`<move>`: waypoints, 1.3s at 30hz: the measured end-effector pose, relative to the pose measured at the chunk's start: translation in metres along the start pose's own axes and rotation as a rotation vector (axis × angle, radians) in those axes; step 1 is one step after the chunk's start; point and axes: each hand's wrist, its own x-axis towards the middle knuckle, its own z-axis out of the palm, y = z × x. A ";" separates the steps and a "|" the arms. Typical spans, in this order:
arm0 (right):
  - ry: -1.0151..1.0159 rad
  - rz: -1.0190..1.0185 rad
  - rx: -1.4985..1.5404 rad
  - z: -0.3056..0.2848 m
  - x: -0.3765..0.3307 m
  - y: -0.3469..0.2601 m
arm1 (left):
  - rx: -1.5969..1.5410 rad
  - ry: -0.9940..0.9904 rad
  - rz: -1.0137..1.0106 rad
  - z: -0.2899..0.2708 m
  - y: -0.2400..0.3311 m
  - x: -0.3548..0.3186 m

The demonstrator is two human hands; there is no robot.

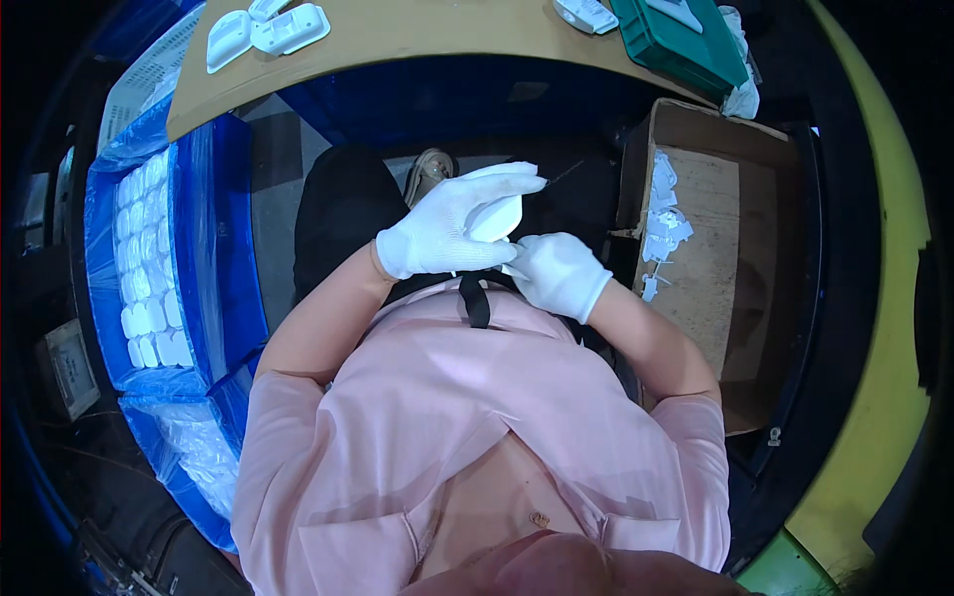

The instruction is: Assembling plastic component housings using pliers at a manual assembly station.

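In front of my waist, my left hand (432, 226), in a white glove, is closed around a smooth white plastic part (499, 218) with a rounded edge. The fingers lie over its far side and the thumb runs along its near side. My right hand (562, 272), also gloved in white, is curled up against the near right edge of the part. A small pale end pokes out at its fingertips, but I cannot make out what it is.
White moulded parts (283, 32) lie on the tan table (427, 38) ahead, with a green bin (676, 45) at its right. On the left stands a blue-lined crate (224, 258) of stacked white pieces. A cardboard box (770, 228) on the right holds white scraps (664, 233).
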 end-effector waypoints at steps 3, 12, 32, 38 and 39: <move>0.083 0.061 0.111 0.016 0.000 0.004 | 0.138 0.034 0.056 -0.002 -0.011 0.007; 0.565 0.371 2.310 0.031 -0.041 0.045 | -0.462 0.612 0.135 -0.071 -0.032 0.088; 1.084 1.091 1.713 0.090 -0.193 0.259 | 0.232 0.718 0.560 -0.121 -0.072 0.189; 0.373 1.458 0.346 0.105 -0.159 0.318 | 1.089 0.855 -0.167 -0.108 -0.040 0.185; 0.360 1.407 0.214 0.113 -0.173 0.333 | 1.098 0.839 -0.185 -0.108 -0.044 0.189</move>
